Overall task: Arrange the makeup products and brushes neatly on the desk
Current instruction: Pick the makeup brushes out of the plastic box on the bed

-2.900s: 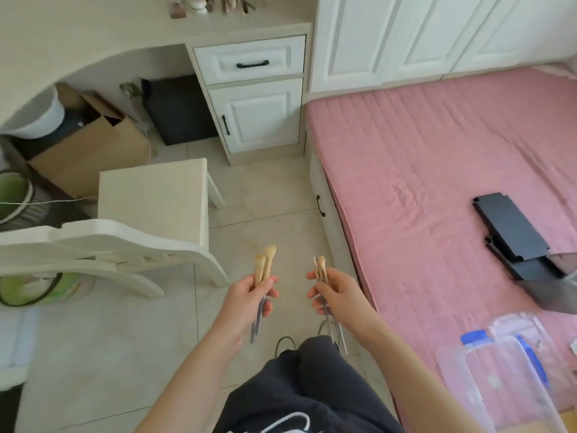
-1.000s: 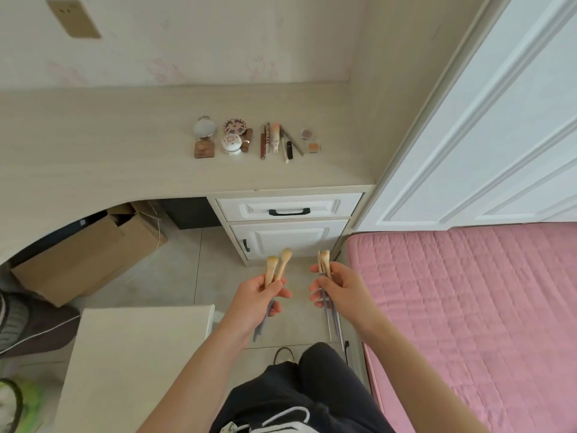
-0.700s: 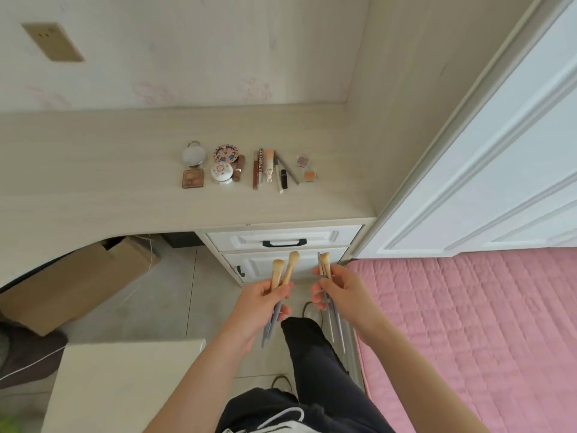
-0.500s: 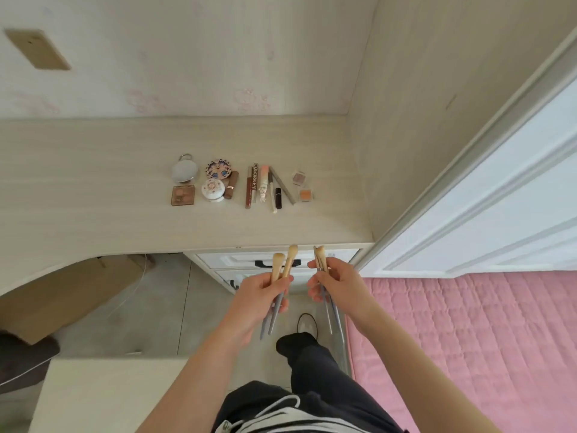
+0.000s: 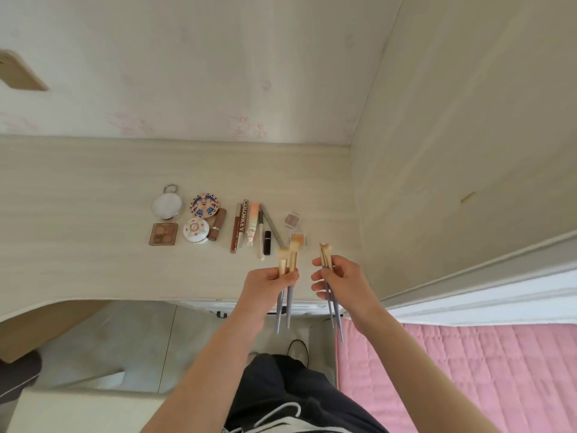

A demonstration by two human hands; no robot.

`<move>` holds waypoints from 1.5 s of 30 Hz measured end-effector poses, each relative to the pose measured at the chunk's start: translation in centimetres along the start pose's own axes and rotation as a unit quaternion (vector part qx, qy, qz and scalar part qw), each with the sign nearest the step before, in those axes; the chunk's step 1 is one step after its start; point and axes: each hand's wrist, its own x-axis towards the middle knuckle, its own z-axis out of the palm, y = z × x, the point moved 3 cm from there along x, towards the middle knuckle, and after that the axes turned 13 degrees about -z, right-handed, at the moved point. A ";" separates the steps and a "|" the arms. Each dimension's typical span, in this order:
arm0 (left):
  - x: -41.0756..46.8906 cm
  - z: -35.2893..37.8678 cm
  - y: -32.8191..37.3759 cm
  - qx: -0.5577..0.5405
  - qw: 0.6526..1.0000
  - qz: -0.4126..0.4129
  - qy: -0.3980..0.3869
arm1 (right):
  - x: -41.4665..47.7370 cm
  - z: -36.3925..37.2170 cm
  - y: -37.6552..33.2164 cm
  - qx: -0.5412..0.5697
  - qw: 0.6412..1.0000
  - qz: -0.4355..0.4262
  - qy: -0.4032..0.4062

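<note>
My left hand (image 5: 265, 285) grips two tan-headed brushes (image 5: 288, 259) near their heads, fingers (image 5: 290, 276) curled round them, heads up and grey handles hanging down; my right hand (image 5: 343, 281) pinches two thinner brushes (image 5: 325, 256) the same way. Both hands hover over the front edge of the worktop (image 5: 78, 220), just in front of the right end of the row of makeup products (image 5: 218, 228), which lie side by side from the round mirror (image 5: 167, 206) on the left to the small pans (image 5: 292, 219) on the right. I judge the step in hand to be laying the brushes down. To do it well I would choose the bare strip beside the pans, lower one hand at a time, set each handle parallel to the long tubes (image 5: 243, 225) with the heads toward the wall (image 5: 218, 73), and release one brush at a time so none rolls or crosses. I should hold my wrists high, so the hanging handles do not sweep the slim items out of line
</note>
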 end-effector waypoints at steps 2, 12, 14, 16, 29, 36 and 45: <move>1.0 0.2 1.2 0.000 1.000 -0.003 -0.013 | 1.3 -0.2 -0.3 0.011 1.000 0.006 0.017; 6.0 1.3 6.5 0.071 0.995 -0.019 -0.061 | 7.3 0.0 -1.1 0.002 0.996 0.038 0.077; 6.9 1.7 7.1 0.090 0.994 -0.021 -0.066 | 8.5 0.0 -1.1 -0.005 0.995 0.051 0.090; 7.7 2.3 7.5 0.106 0.992 -0.027 -0.067 | 9.7 -0.3 -1.1 -0.009 0.993 0.064 0.104; 13.1 6.6 9.9 0.206 0.977 -0.051 -0.004 | 14.8 -2.5 1.4 -0.048 0.978 0.136 0.151; 13.8 8.3 10.0 0.307 0.951 -0.028 0.013 | 16.0 -3.0 2.8 -0.139 0.973 0.136 0.124; 15.0 9.4 9.7 0.338 0.941 -0.005 0.032 | 17.5 -3.2 3.1 -0.233 0.961 0.068 0.134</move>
